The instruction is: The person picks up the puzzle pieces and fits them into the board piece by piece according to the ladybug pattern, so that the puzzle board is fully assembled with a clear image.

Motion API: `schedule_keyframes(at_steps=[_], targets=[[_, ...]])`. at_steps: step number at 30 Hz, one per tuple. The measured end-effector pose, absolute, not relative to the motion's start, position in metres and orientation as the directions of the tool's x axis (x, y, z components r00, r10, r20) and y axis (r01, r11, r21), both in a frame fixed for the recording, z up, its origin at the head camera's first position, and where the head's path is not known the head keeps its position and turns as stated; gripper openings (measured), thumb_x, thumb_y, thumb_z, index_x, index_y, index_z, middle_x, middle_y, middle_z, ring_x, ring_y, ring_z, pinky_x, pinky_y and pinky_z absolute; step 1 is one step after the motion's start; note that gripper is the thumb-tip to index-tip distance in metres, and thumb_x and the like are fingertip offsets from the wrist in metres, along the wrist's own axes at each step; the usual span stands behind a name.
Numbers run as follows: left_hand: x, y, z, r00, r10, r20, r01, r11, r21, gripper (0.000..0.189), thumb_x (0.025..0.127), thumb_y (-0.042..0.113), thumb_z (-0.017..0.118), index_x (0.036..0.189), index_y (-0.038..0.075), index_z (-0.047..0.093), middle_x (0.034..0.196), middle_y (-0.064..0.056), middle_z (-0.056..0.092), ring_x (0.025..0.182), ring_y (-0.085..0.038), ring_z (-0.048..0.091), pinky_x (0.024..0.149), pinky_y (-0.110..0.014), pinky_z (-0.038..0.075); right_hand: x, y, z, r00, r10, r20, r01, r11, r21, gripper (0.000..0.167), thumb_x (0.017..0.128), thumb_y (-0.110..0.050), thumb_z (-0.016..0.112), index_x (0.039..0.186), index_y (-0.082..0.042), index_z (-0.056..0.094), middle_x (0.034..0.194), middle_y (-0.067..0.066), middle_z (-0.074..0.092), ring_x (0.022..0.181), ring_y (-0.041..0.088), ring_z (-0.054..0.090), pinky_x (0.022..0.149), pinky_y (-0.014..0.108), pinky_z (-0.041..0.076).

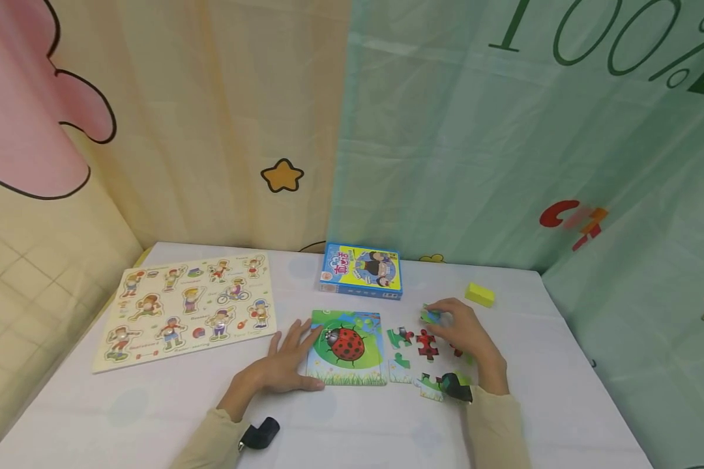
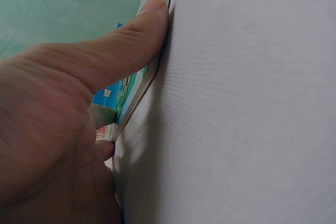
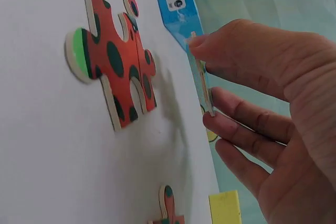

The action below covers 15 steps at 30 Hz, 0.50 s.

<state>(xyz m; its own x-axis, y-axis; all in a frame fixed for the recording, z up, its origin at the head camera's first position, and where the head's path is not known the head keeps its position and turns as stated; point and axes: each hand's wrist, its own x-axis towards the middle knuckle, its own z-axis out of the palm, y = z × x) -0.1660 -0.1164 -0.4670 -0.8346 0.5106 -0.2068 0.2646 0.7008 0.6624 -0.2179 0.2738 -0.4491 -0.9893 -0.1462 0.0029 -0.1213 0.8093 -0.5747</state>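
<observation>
Works before beige and green cartoon-printed curtains [image 1: 446, 163], at a table [image 1: 340, 436] covered in white. Has a sports-figure puzzle board [image 1: 170, 299] lying left of the ladybug picture board [image 1: 347, 348], presumably set aside to leave elbow room. Lays the left hand [image 1: 284, 365] along the ladybug picture board's left edge, with fingers spread, grasping nothing, and thumb at the near corner, likely to steady it. Has a blue-and-yellow box [image 1: 360, 270] lying behind the ladybug picture board. Has loose jigsaw pieces [image 1: 427, 345] scattered just right of it, seemingly for easy reach. Pinches a green-and-blue jigsaw piece [image 1: 429, 315] above them in the right hand [image 1: 462, 331], apparently by opposite edges for a light hold. Has a yellow block [image 1: 480, 295] farther right of the ladybug picture board, toward the back.
</observation>
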Motion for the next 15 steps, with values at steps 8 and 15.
schedule_keyframes(at_steps=[8, 15], targets=[[-0.164, -0.117, -0.467, -0.836, 0.512, -0.199, 0.27, 0.698, 0.663, 0.107, 0.08, 0.046, 0.081, 0.16, 0.007, 0.021, 0.168, -0.018, 0.006, 0.155, -0.041, -0.005, 0.121, -0.064, -0.007, -0.223, 0.259, -0.452, -0.976, -0.213, 0.035, -0.196, 0.804, -0.561, 0.039, 0.088, -0.021, 0.077, 0.125, -0.011, 0.069, 0.135, 0.014, 0.061, 0.131, 0.037, 0.052, 0.112, 0.06, 0.039], [-0.165, -0.117, -0.468, -0.834, 0.514, -0.2, 0.274, 0.701, 0.659, 0.108, 0.08, 0.046, 0.081, 0.16, 0.008, 0.02, 0.168, -0.018, 0.005, 0.155, -0.041, -0.006, 0.121, -0.064, -0.007, -0.222, 0.242, -0.453, -0.968, -0.25, 0.028, -0.224, 0.805, -0.55, 0.041, 0.088, -0.024, 0.077, 0.126, -0.01, 0.069, 0.137, 0.013, 0.06, 0.132, 0.037, 0.049, 0.112, 0.058, 0.039]])
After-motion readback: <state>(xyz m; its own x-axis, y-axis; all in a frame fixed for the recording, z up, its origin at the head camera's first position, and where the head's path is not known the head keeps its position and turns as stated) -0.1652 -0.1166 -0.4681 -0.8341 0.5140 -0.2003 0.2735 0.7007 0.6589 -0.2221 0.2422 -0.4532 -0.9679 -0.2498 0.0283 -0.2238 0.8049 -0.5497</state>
